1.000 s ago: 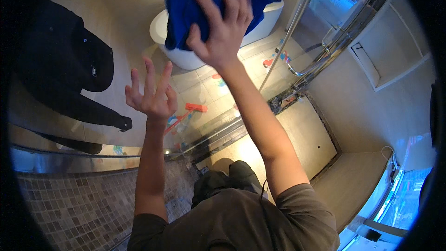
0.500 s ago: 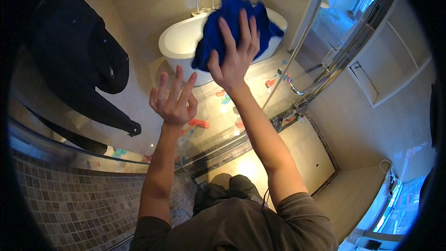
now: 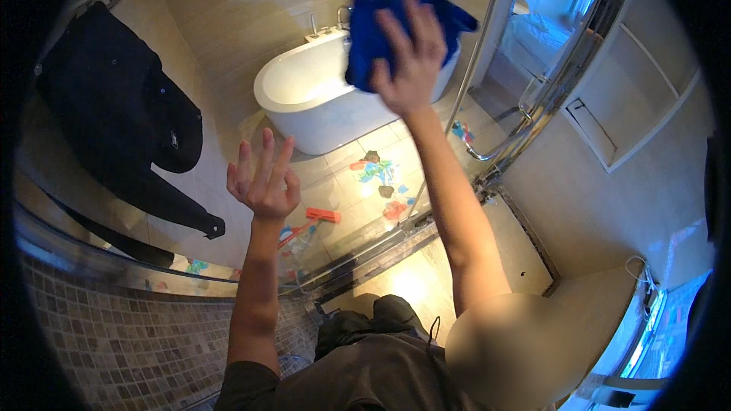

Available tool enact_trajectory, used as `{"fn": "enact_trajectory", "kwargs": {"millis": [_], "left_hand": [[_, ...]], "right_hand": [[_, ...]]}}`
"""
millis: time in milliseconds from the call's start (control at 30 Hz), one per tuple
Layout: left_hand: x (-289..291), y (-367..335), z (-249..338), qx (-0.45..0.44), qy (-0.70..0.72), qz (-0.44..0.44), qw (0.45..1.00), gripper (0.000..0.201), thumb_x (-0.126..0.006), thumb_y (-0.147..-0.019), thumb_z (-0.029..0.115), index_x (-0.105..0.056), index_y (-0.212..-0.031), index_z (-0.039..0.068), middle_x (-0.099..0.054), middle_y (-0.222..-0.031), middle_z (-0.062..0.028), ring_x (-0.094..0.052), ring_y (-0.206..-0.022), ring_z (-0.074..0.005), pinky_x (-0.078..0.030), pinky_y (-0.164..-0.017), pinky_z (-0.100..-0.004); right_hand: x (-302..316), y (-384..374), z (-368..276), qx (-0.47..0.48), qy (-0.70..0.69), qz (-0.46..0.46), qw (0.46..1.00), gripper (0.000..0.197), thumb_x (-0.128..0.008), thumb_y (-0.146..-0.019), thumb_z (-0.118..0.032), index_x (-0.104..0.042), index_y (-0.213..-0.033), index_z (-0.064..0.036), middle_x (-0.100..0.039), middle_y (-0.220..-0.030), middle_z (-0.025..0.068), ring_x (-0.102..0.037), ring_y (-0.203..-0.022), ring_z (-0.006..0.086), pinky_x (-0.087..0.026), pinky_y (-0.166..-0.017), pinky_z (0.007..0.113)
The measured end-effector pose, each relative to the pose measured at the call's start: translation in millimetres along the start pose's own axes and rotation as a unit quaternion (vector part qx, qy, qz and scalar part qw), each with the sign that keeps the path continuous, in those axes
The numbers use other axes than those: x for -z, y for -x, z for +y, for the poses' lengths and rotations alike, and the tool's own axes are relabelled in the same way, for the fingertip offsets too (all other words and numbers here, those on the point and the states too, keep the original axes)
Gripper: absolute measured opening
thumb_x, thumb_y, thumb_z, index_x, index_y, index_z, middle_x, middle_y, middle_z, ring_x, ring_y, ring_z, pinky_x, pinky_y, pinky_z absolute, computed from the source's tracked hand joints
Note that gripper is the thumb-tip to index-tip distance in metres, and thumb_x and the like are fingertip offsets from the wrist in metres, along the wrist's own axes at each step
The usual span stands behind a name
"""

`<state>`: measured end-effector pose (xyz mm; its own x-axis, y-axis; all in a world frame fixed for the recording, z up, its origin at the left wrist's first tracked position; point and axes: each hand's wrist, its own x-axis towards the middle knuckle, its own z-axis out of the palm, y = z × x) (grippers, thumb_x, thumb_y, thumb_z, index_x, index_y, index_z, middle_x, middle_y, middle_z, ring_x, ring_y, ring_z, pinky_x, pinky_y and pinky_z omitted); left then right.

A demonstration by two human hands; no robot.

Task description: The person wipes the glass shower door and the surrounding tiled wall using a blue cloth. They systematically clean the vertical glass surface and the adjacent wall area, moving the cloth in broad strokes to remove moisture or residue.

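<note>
A crumpled blue cloth (image 3: pixel 375 34) is spread under my right hand (image 3: pixel 413 61), up high in front of the bathtub. My right fingers lie across the cloth and press it against what looks like clear glass. My left hand (image 3: pixel 265 183) is raised lower down and to the left, open with its fingers apart. Nothing is in it, and it seems to be at or close to the glass; contact is hard to tell.
Beyond the glass stands a white bathtub (image 3: pixel 304 118). A black jacket (image 3: pixel 122 91) hangs at the left. Colourful stickers and a red squeegee-like tool (image 3: pixel 323 215) show near the floor. A metal door handle (image 3: pixel 487 154) and a wall niche (image 3: pixel 620 95) are at the right.
My right hand has moved up and to the right with the blue cloth. My left hand has shifted slightly left and down, still open. The view has tilted a little.
</note>
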<state>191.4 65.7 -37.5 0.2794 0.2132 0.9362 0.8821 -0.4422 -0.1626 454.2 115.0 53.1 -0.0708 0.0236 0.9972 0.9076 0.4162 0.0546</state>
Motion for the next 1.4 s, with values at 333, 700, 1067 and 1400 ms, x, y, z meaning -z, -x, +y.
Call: {"fn": "enact_trajectory", "kwargs": {"millis": [333,700,1067,1400], "left_hand": [[0.4,-22.1,12.4,0.006,0.028,-0.006,1.000,0.039,-0.054,-0.081,0.016,-0.067,-0.117,0.021,-0.055,-0.134,-0.0031,-0.038,-0.131,-0.0232,-0.016,-0.106,-0.0405],[-20.3,-52.2,31.4,-0.041,-0.060,-0.017,0.997,0.044,-0.054,-0.083,0.021,-0.060,-0.126,0.021,-0.043,-0.144,-0.0114,-0.031,-0.137,-0.0289,-0.009,-0.112,-0.0450],[-25.2,-51.9,34.1,-0.037,-0.070,-0.017,0.997,0.048,-0.056,-0.077,0.018,-0.063,-0.124,0.022,-0.043,-0.144,-0.0124,-0.029,-0.139,-0.0298,-0.006,-0.114,-0.0450],[-30.6,-47.0,34.1,-0.021,-0.099,-0.023,0.995,0.049,-0.056,-0.077,0.023,-0.061,-0.126,0.025,-0.042,-0.145,-0.0098,-0.028,-0.139,-0.0288,-0.004,-0.114,-0.0431]], "right_hand": [[-10.8,43.0,10.8,-0.231,0.009,0.117,0.966,0.058,-0.038,-0.093,-0.042,-0.040,-0.141,-0.0085,-0.027,-0.150,0.0205,-0.027,-0.134,0.0426,-0.019,-0.108,0.051],[-0.6,40.6,13.3,0.056,-0.037,-0.058,0.996,0.051,-0.052,-0.074,-0.038,-0.059,-0.124,-0.0380,-0.047,-0.141,0.0001,-0.043,-0.126,0.0262,-0.028,-0.104,0.041],[0.2,126.2,57.8,-0.219,0.008,0.095,0.971,0.060,-0.032,-0.095,-0.047,-0.039,-0.141,-0.0090,-0.029,-0.148,0.0202,-0.027,-0.134,0.0426,-0.020,-0.108,0.053],[-2.6,43.4,45.7,-0.143,-0.004,0.104,0.984,0.057,-0.044,-0.089,-0.041,-0.047,-0.137,-0.0098,-0.033,-0.147,0.0179,-0.031,-0.132,0.0412,-0.022,-0.107,0.049]]}}
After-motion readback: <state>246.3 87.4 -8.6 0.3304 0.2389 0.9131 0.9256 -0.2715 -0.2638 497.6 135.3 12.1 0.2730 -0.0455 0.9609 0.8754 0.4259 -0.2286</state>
